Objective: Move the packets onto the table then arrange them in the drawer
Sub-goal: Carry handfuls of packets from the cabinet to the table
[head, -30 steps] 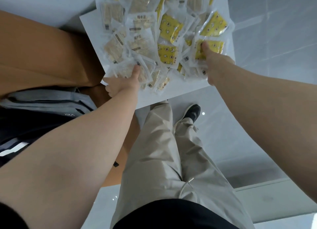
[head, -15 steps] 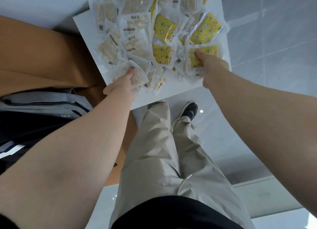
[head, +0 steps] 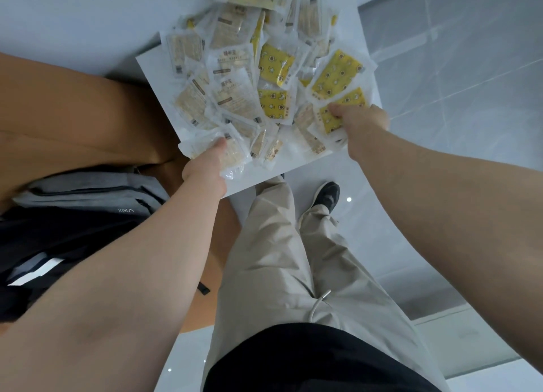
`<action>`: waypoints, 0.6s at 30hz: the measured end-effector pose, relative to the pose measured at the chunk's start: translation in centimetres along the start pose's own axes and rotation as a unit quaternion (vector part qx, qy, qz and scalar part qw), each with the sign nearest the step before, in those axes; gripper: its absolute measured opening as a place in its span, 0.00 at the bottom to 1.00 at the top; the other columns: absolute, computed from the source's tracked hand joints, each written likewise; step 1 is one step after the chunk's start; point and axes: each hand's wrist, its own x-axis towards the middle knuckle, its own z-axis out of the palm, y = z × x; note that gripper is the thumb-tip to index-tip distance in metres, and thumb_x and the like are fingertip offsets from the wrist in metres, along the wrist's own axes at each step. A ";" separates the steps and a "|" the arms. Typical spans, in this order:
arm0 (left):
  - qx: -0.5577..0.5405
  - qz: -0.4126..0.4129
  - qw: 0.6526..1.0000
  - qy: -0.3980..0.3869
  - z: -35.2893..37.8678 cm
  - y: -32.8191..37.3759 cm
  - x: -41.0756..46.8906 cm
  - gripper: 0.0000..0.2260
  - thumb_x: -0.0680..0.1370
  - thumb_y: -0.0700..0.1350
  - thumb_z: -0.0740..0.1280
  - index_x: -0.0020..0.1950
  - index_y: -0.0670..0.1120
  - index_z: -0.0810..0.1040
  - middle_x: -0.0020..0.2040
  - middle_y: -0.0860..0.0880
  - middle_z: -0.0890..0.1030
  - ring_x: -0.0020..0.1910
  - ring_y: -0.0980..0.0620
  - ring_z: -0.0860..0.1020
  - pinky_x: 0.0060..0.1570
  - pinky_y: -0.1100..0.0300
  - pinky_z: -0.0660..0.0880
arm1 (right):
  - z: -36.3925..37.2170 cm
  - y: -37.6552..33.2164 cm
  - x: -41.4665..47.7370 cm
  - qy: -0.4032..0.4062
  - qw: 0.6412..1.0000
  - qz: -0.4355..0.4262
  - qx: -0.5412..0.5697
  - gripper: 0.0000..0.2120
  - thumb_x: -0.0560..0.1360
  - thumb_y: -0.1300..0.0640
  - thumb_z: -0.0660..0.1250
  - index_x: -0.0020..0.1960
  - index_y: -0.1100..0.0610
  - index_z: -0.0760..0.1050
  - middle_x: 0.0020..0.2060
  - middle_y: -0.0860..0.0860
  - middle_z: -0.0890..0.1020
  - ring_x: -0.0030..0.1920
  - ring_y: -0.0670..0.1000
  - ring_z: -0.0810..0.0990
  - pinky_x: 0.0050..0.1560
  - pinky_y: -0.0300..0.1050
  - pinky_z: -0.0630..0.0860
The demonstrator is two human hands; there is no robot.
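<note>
View from above, looking down past two bare forearms. A heap of small clear-wrapped packets (head: 235, 91), some pale beige and some yellow with a printed pattern, covers most of a white surface (head: 293, 168). The left hand (head: 205, 171) grips a beige packet (head: 232, 156) at the near left corner, thumb on top and the fingers hidden underneath. The right hand (head: 364, 127) pinches a yellow packet (head: 329, 121) at the right edge, thumb pressed on its top and fingers curled. The other packets lie loose and overlapping. Left of the surface is a brown top (head: 58, 112) with a grey backpack (head: 88, 191). Below are beige trousers (head: 279, 259) and a black shoe (head: 327, 194) on a grey tiled floor (head: 455, 68).
</note>
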 end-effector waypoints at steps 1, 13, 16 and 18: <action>-0.027 -0.005 0.999 -0.016 -0.1 0.1 -0.2 0.33 0.65 0.61 0.80 0.64 0.50 0.73 0.57 0.52 0.77 0.54 0.49 0.76 0.54 0.60 0.78 | 0.0 -0.1 -0.1 -0.004 1.000 -0.004 0.004 0.16 0.69 0.52 0.81 0.41 0.50 0.73 0.39 0.46 0.80 0.38 0.48 0.79 0.36 0.44 0.76; -0.096 0.086 0.988 -0.091 2.7 1.1 0.6 0.24 0.62 0.47 0.85 0.53 0.52 0.78 0.51 0.52 0.85 0.49 0.48 0.84 0.52 0.46 0.83 | 0.6 -0.3 1.2 -0.072 0.996 0.019 0.042 0.16 0.68 0.55 0.82 0.53 0.51 0.80 0.46 0.49 0.86 0.46 0.54 0.86 0.52 0.57 0.84; -0.075 0.121 0.987 -0.078 3.2 1.6 0.4 0.34 0.61 0.48 0.85 0.64 0.51 0.76 0.53 0.52 0.84 0.51 0.48 0.84 0.53 0.45 0.82 | 0.4 -0.6 1.0 -0.075 0.996 0.024 0.048 0.17 0.68 0.54 0.82 0.54 0.51 0.80 0.47 0.49 0.86 0.47 0.54 0.86 0.53 0.57 0.83; -0.036 0.180 0.981 -0.058 3.8 1.9 0.5 0.38 0.61 0.49 0.85 0.68 0.51 0.74 0.55 0.53 0.83 0.52 0.50 0.83 0.53 0.46 0.82 | 0.5 -0.6 0.9 -0.074 0.996 0.020 0.051 0.17 0.69 0.53 0.81 0.53 0.50 0.78 0.48 0.49 0.85 0.49 0.55 0.85 0.54 0.58 0.83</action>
